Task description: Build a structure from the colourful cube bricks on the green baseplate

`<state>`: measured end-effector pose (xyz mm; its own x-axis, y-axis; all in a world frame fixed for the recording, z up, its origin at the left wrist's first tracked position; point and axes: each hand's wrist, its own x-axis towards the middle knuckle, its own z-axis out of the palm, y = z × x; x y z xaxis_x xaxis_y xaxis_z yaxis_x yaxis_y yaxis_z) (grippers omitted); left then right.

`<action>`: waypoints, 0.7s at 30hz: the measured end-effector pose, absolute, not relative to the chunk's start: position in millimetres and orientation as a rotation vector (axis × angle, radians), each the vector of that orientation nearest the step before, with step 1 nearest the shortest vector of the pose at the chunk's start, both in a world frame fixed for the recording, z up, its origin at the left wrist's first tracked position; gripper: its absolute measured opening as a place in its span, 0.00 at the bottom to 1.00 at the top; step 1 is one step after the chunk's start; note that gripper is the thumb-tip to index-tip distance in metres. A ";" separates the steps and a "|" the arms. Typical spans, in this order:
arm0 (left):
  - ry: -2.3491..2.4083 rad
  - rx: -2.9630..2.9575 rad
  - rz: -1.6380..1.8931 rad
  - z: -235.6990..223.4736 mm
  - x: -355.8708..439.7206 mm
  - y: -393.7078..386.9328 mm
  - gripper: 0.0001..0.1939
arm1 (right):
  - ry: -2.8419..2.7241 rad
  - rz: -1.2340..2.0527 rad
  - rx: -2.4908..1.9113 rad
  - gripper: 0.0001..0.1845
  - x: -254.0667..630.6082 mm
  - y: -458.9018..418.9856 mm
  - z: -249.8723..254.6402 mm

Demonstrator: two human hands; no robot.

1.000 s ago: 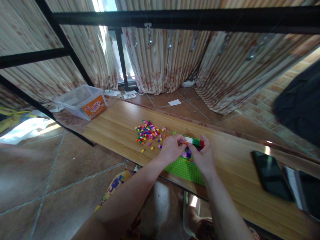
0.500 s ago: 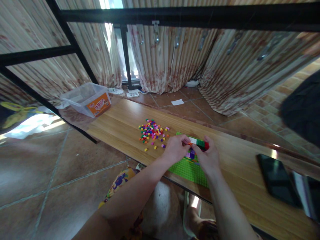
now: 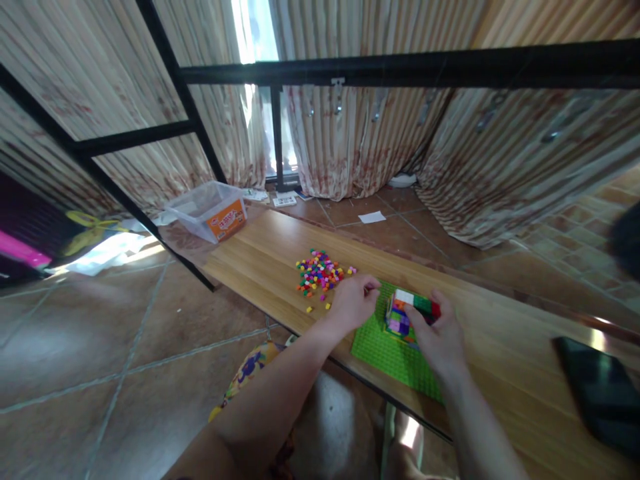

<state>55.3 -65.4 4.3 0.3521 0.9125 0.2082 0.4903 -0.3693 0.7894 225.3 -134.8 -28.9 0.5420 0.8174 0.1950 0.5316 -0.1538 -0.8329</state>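
Note:
A green studded baseplate [image 3: 390, 363] lies on the wooden bench, carrying a small structure of colourful building bricks [image 3: 399, 321] with white, green, red, orange and purple parts. My right hand [image 3: 443, 337] grips this structure, thumb on its near side and fingers at the red end; the hand covers part of it. Between the baseplate and a pile of small loose bricks [image 3: 320, 272], my left hand [image 3: 354, 303] hovers with its fingers curled together. Whether a brick sits in those fingers is hidden.
A clear plastic tub [image 3: 207, 210] with an orange label stands at the bench's far left end. A dark phone or tablet [image 3: 597, 387] lies at the right. Black metal bars [image 3: 350, 73] cross in front of the curtains.
My left hand has come off the brick structure and moved left towards the loose pile. My right hand stays on the structure. The whole view has shifted slightly.

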 end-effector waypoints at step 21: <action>1.839 2.319 0.460 -9.1 8.0 -37.8 0.11 | -1.031 0.351 -1.888 0.38 229.4 -135.3 -24.2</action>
